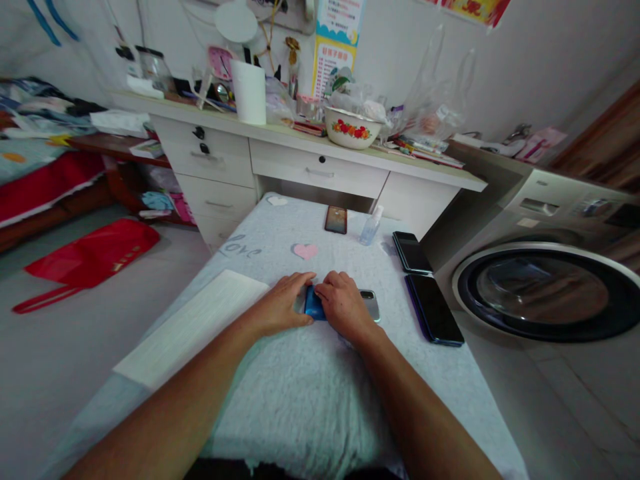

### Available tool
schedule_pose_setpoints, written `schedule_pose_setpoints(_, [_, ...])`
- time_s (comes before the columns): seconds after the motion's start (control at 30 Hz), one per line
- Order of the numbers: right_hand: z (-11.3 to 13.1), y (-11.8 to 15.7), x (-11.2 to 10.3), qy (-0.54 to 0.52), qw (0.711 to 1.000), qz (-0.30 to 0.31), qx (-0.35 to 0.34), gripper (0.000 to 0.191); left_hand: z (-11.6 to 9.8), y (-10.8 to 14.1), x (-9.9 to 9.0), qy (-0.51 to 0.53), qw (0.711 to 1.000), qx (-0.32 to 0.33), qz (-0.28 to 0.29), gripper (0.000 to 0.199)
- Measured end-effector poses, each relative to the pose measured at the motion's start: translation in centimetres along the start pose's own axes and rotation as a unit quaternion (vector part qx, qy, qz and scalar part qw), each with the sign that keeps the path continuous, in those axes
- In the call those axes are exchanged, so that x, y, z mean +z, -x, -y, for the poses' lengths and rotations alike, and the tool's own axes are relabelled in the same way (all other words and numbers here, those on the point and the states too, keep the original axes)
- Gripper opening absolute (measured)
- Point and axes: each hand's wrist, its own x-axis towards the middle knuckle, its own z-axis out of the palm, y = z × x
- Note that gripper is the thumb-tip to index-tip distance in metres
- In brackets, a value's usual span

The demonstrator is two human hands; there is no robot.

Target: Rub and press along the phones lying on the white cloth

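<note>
A smartphone (315, 307) lies on its back face-up side with its lens end to the right; its back shades from blue to silver. My left hand (286, 301) grips the phone's left end, thumb at the near edge and fingers at the far edge. Resting on the middle of the phone is my right hand (345, 303), its fingers curled together. Whatever those fingers hold, if anything, is hidden. To the left of my forearm is a long pale folded sheet (195, 327). Beyond my hands stands a clear spray bottle (371, 227).
Two groups of dark phones (434, 310) lie at the table's right edge. A brown phone (336, 219) lies near the back. A white drawer desk (320, 163) borders the far side; a washing machine (550, 200) stands on the right. A red bag (100, 250) is on the floor.
</note>
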Motion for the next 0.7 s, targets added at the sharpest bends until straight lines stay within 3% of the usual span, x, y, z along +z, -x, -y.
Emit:
schedule_pose_setpoints(0.4, [0.6, 0.5, -0.9, -0.050, 0.997, 0.029, -0.056, 0.022, 0.1, -0.2, 0.1, -0.003, 1.000, 0.009, -0.001, 0.079])
schedule_pose_setpoints(0.7, [-0.9, 0.5, -1.1, -0.023, 0.999, 0.004, 0.035, 0.022, -0.1, 0.0, -0.1, -0.020, 1.000, 0.013, 0.005, 0.075])
